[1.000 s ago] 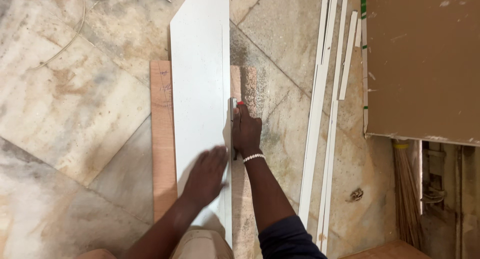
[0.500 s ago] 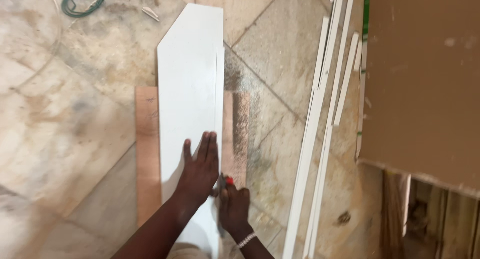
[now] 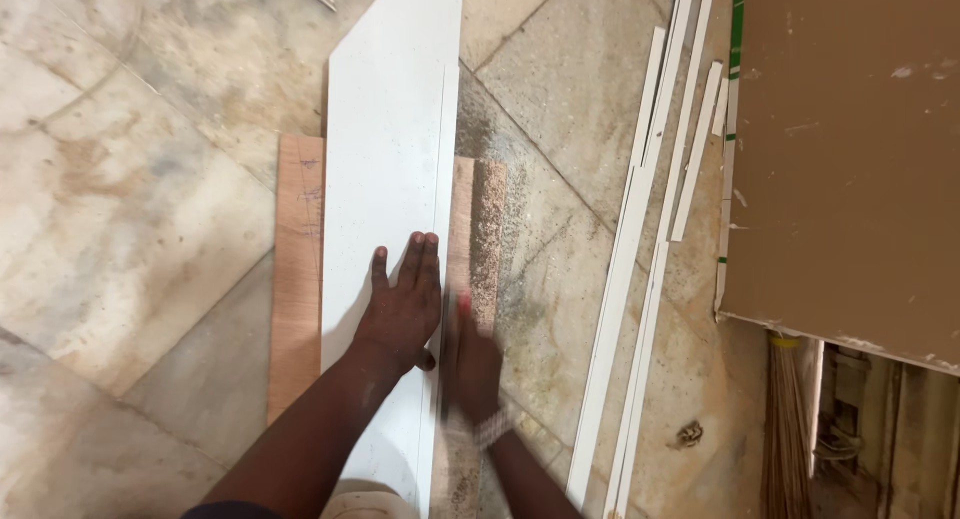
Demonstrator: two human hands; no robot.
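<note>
White board (image 3: 385, 179) under left hand (image 3: 400, 309), fingers flat, together; right hand (image 3: 472, 364) blurred, grip unclear.

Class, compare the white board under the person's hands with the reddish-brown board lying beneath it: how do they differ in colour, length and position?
The white board is clean white with an angled far corner; the brown board is reddish wood with pencil marks. The white board is longer, reaching past the brown board at the far end. The white board lies on top, pressed by the left hand; the brown board rests on the floor. Both are flat.
</note>
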